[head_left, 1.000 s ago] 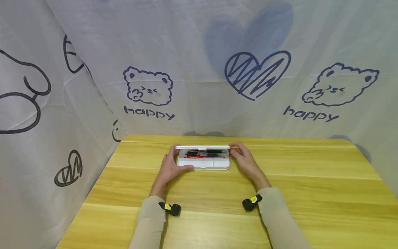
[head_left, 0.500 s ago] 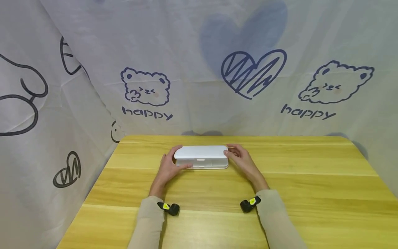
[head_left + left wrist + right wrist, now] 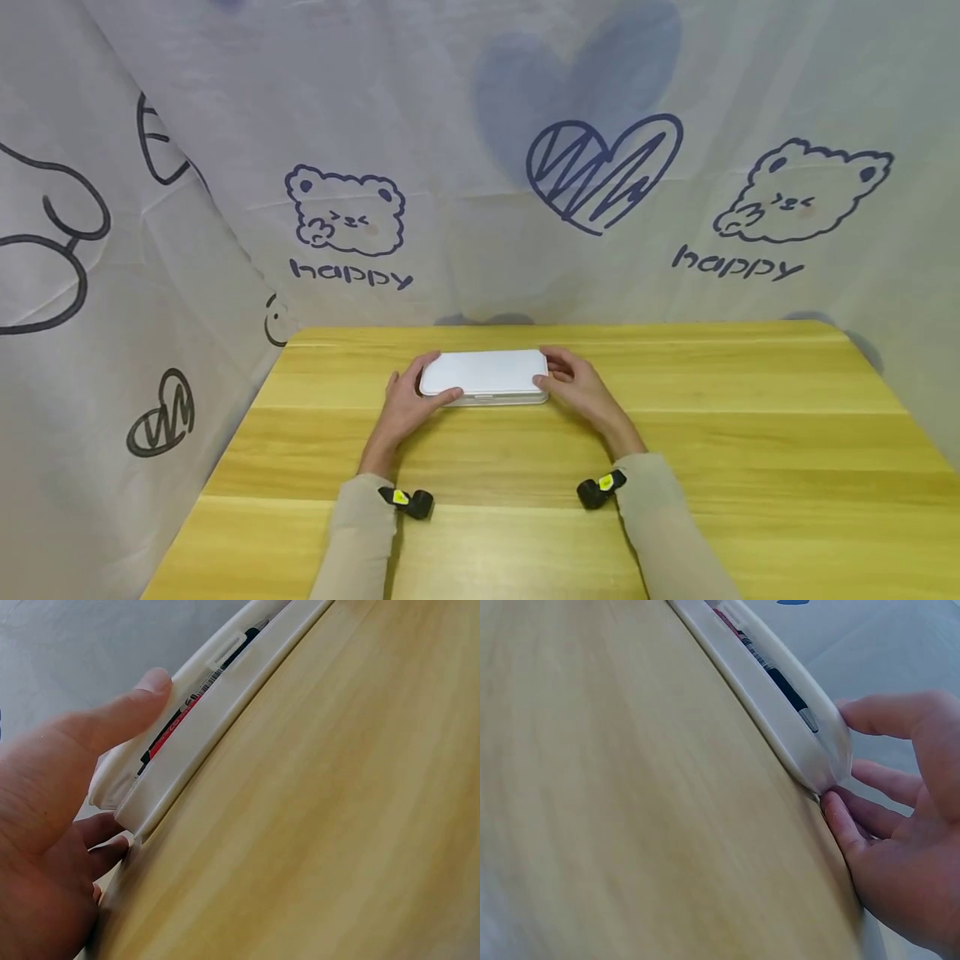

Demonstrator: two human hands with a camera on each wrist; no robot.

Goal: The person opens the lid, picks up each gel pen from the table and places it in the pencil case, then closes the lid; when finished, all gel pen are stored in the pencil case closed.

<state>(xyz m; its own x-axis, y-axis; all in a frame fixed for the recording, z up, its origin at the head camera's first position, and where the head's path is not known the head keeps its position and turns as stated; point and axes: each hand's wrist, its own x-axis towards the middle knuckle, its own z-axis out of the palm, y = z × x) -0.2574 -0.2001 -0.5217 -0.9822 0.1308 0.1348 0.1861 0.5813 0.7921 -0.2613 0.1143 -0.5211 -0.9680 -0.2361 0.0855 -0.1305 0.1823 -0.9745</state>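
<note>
A white pencil case (image 3: 483,372) lies near the far side of the table, its lid (image 3: 487,367) lowered almost onto the base. Through the narrow front gap, the left wrist view shows pens (image 3: 199,694) inside, red and black; one dark pen (image 3: 787,691) with a silver tip shows in the right wrist view. My left hand (image 3: 405,403) grips the case's left end, thumb on the lid's front edge and fingers around the end. At the other end my right hand (image 3: 588,395) holds the case between thumb and fingers. Most of the contents are hidden by the lid.
The case rests on a wood-grain table (image 3: 510,467). Behind it hangs a pale cloth (image 3: 480,250) printed with bears and hearts, which also runs along the left side. Both sleeves carry a small black wrist camera (image 3: 420,503).
The pencil case's lid has swung down toward me from standing raised, covering the pens. My left thumb has moved from the base's front onto the lid; my right hand has followed the lid down.
</note>
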